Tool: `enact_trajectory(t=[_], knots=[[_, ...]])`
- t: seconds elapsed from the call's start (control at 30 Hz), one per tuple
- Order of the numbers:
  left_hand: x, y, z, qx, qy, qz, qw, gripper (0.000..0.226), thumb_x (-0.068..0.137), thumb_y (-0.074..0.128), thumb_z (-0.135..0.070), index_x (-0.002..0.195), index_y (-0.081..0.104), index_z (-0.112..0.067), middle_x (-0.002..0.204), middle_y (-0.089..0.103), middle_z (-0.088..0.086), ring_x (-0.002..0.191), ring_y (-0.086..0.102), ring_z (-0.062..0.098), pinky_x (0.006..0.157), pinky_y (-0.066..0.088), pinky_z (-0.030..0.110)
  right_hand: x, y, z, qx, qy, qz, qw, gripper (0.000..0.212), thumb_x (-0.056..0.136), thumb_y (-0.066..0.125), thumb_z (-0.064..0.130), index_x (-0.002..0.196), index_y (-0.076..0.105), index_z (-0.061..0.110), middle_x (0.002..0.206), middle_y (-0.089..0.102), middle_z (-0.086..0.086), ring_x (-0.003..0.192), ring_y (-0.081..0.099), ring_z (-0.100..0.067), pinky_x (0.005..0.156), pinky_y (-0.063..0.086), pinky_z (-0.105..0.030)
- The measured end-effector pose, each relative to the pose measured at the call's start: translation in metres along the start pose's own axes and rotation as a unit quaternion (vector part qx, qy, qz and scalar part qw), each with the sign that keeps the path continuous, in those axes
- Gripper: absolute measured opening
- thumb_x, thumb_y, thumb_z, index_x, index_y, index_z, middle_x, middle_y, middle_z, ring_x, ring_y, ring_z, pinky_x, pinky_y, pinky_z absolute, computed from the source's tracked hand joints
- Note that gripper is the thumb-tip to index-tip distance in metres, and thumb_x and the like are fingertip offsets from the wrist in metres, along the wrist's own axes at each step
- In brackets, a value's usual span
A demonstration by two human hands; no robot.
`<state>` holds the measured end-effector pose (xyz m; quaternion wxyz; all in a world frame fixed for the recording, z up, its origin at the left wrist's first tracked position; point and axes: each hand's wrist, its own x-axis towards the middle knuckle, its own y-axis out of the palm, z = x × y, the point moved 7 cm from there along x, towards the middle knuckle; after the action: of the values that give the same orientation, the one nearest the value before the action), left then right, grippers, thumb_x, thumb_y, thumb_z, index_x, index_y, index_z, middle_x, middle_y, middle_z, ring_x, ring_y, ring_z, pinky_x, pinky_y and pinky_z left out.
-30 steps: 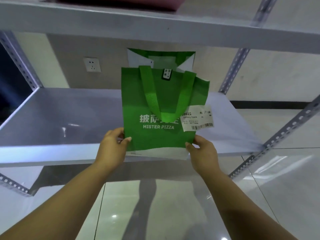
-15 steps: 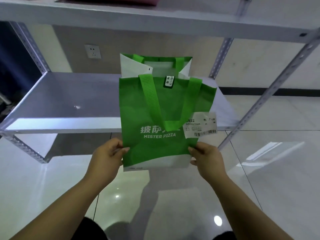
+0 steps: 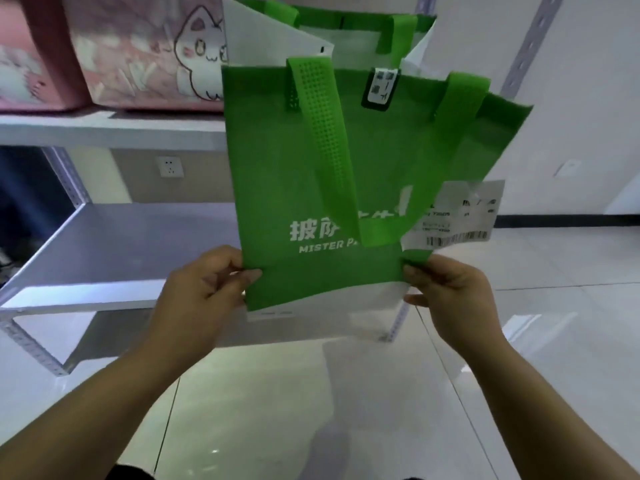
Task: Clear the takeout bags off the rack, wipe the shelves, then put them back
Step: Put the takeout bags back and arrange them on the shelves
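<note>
A green and white takeout bag (image 3: 325, 188) printed "MISTER PIZZA" hangs upright in front of the grey metal rack, clear of the shelves. My left hand (image 3: 204, 292) pinches its lower left corner. My right hand (image 3: 446, 299) pinches its lower right corner. A white receipt (image 3: 460, 216) with a barcode sticks out from the bag's right side. Its green handles droop over the front. The middle shelf (image 3: 131, 244) lies bare behind and to the left of the bag.
Pink bags (image 3: 138, 53) with a cartoon cat stand on the upper shelf (image 3: 104, 129) at the left. A wall socket (image 3: 169, 167) sits behind the rack. Perforated uprights (image 3: 523, 46) frame the right side. Glossy white floor tiles (image 3: 311, 410) stretch below.
Both hands have lifted the bag up and off the middle shelf, toward the upper shelf level. The view has tilted upward, bringing the pink bags into sight.
</note>
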<state>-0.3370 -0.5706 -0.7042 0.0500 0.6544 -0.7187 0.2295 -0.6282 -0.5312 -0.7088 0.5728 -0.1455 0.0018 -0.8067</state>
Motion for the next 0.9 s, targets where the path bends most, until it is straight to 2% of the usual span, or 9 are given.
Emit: enact_trajectory(t=[0.07, 0.1, 0.23, 0.4, 0.5, 0.67, 0.77, 0.83, 0.9], knots=[[0.017, 0.002, -0.029, -0.016, 0.025, 0.004, 1.0, 0.029, 0.087, 0.06, -0.006, 0.078, 0.067, -0.032, 0.087, 0.073, -0.013, 0.08, 0.07, 0.007, 0.066, 0.057, 0.022, 0.012, -0.01, 0.028, 0.003, -0.031, -0.004, 1.0, 0.029, 0.088, 0.057, 0.001, 0.085, 0.069, 0.027, 0.093, 0.068, 0.009, 0.084, 0.068, -0.013, 0.065, 0.059, -0.03], [0.027, 0.003, -0.043, -0.02, 0.032, 0.009, 0.999, 0.032, 0.088, 0.058, -0.004, 0.079, 0.068, -0.033, 0.088, 0.073, -0.013, 0.081, 0.07, 0.007, 0.066, 0.057, 0.021, 0.019, -0.015, 0.042, 0.005, -0.045, -0.007, 0.999, 0.028, 0.088, 0.056, 0.001, 0.085, 0.068, 0.026, 0.094, 0.068, 0.008, 0.084, 0.068, -0.012, 0.064, 0.059, -0.028], [0.066, 0.002, -0.092, -0.068, 0.056, 0.011, 0.996, 0.035, 0.088, 0.053, 0.003, 0.075, 0.068, -0.027, 0.086, 0.074, -0.006, 0.084, 0.071, 0.013, 0.066, 0.058, 0.027, 0.047, -0.032, 0.093, 0.002, -0.098, -0.022, 0.995, 0.031, 0.09, 0.056, 0.004, 0.082, 0.067, 0.032, 0.08, 0.072, 0.018, 0.079, 0.069, -0.008, 0.06, 0.058, -0.026], [0.11, 0.0, -0.138, -0.082, 0.085, 0.003, 0.993, 0.037, 0.089, 0.054, 0.002, 0.071, 0.067, -0.028, 0.084, 0.074, -0.005, 0.079, 0.071, 0.014, 0.059, 0.058, 0.027, 0.084, -0.046, 0.141, 0.009, -0.131, -0.04, 0.99, 0.03, 0.09, 0.057, 0.004, 0.079, 0.068, 0.03, 0.079, 0.073, 0.015, 0.075, 0.07, -0.009, 0.057, 0.059, -0.028], [0.133, -0.004, -0.153, -0.068, 0.102, -0.007, 0.992, 0.029, 0.088, 0.054, 0.001, 0.075, 0.064, -0.023, 0.08, 0.074, -0.006, 0.075, 0.071, 0.011, 0.056, 0.057, 0.025, 0.103, -0.049, 0.16, -0.012, -0.148, -0.048, 0.988, 0.027, 0.09, 0.058, 0.009, 0.078, 0.067, 0.032, 0.079, 0.073, 0.014, 0.074, 0.069, -0.009, 0.057, 0.059, -0.03], [0.172, -0.002, -0.154, -0.028, 0.083, -0.006, 0.996, 0.028, 0.091, 0.055, -0.005, 0.073, 0.063, -0.024, 0.084, 0.074, -0.001, 0.08, 0.071, 0.022, 0.063, 0.059, 0.039, 0.135, -0.046, 0.164, -0.003, -0.128, -0.055, 0.99, 0.03, 0.091, 0.055, 0.006, 0.076, 0.068, 0.028, 0.076, 0.073, 0.012, 0.071, 0.07, -0.011, 0.056, 0.059, -0.034], [0.19, 0.005, -0.149, 0.025, 0.078, -0.018, 0.996, 0.014, 0.09, 0.057, -0.008, 0.078, 0.06, -0.015, 0.085, 0.073, 0.007, 0.083, 0.069, 0.031, 0.073, 0.056, 0.052, 0.156, -0.044, 0.151, -0.016, -0.087, -0.074, 0.993, 0.03, 0.091, 0.055, 0.006, 0.074, 0.067, 0.028, 0.076, 0.073, 0.004, 0.078, 0.069, -0.028, 0.064, 0.058, -0.051], [0.199, 0.01, -0.142, 0.055, 0.073, -0.025, 0.995, 0.008, 0.089, 0.059, -0.009, 0.081, 0.059, -0.008, 0.084, 0.071, 0.011, 0.083, 0.067, 0.034, 0.072, 0.056, 0.05, 0.167, -0.04, 0.143, -0.035, -0.068, -0.086, 0.993, 0.03, 0.09, 0.055, 0.008, 0.073, 0.067, 0.03, 0.08, 0.072, 0.0, 0.08, 0.068, -0.034, 0.068, 0.056, -0.055], [0.207, 0.013, -0.132, 0.078, 0.067, -0.031, 0.994, 0.009, 0.088, 0.06, -0.01, 0.081, 0.058, -0.005, 0.084, 0.07, 0.014, 0.083, 0.066, 0.035, 0.073, 0.056, 0.046, 0.177, -0.035, 0.136, -0.049, -0.058, -0.098, 0.992, 0.033, 0.09, 0.055, 0.008, 0.07, 0.066, 0.033, 0.082, 0.072, -0.001, 0.081, 0.068, -0.032, 0.072, 0.056, -0.054]])
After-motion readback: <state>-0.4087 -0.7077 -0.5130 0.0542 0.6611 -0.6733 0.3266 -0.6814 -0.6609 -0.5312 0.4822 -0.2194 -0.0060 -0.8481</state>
